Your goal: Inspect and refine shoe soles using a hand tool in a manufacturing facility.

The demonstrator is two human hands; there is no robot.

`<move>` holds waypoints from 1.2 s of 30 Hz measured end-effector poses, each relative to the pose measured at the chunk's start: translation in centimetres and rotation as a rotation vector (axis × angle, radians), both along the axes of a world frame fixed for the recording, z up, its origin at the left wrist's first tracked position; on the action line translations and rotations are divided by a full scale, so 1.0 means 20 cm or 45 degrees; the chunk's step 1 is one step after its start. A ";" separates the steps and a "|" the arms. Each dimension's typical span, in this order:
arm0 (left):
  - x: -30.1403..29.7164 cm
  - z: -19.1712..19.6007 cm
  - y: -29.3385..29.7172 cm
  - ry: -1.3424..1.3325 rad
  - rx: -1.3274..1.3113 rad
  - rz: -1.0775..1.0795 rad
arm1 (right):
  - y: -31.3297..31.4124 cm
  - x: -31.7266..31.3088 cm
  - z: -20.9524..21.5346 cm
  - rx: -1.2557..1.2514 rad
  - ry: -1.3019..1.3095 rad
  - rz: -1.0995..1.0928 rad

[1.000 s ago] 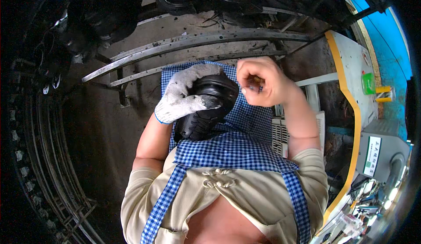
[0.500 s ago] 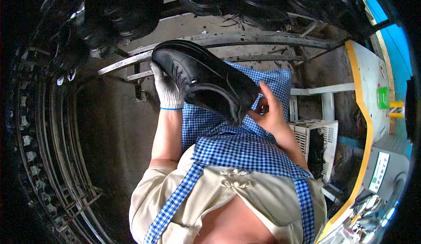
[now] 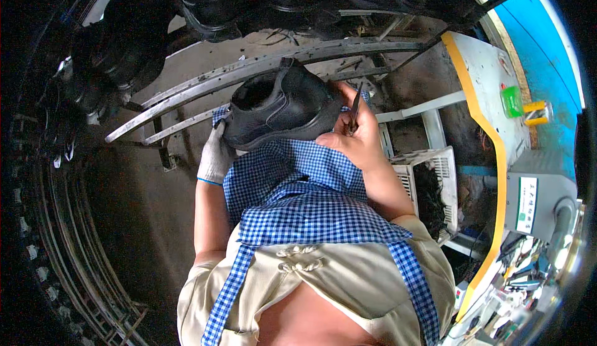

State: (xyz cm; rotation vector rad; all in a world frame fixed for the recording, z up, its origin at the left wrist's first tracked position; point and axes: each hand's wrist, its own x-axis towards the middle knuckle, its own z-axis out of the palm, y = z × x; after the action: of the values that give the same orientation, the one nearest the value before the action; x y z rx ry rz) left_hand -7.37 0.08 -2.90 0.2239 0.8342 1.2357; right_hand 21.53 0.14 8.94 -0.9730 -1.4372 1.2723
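Note:
A black leather shoe (image 3: 305,106) is held above my lap, sole down, its opening at the left and its other end at the right. My left hand (image 3: 214,156), in a white knitted glove with a blue cuff edge, grips the shoe's left end near the sole; some fingers are hidden behind it. Bare, my right hand (image 3: 360,134) is closed around a small tool with a dark pointed blade (image 3: 356,106), the tip upward. Its handle is mostly covered, so the exact kind is unclear. Fingers of that hand also touch the shoe's right end.
Black shoes (image 3: 217,4) hang or stand along the far side. Beyond my lap runs a metal rail frame (image 3: 249,69). At the right are a white crate (image 3: 444,166) with dark scraps and a yellow-edged white bench (image 3: 491,78). A metal rack (image 3: 74,240) stands at the left.
The shoe has been turned over from laces toward me to opening at the left. The pointed blade in my right hand now shows clearly. The whole view has shifted.

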 end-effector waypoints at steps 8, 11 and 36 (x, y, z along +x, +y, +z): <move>-0.13 -0.26 0.03 0.664 0.295 0.021 | 0.04 0.12 0.05 -0.239 0.071 0.163; -0.05 -0.08 0.06 0.779 0.351 -0.033 | 0.03 0.12 0.05 -0.265 0.215 0.148; 0.40 0.65 0.01 1.528 1.693 -0.171 | 0.02 -0.03 0.23 0.858 -0.688 -0.182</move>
State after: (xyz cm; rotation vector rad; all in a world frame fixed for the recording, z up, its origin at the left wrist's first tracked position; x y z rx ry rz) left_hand 0.61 0.25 10.08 2.2025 0.7875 1.3016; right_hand 20.90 0.49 13.61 -0.9490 -1.9819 0.3537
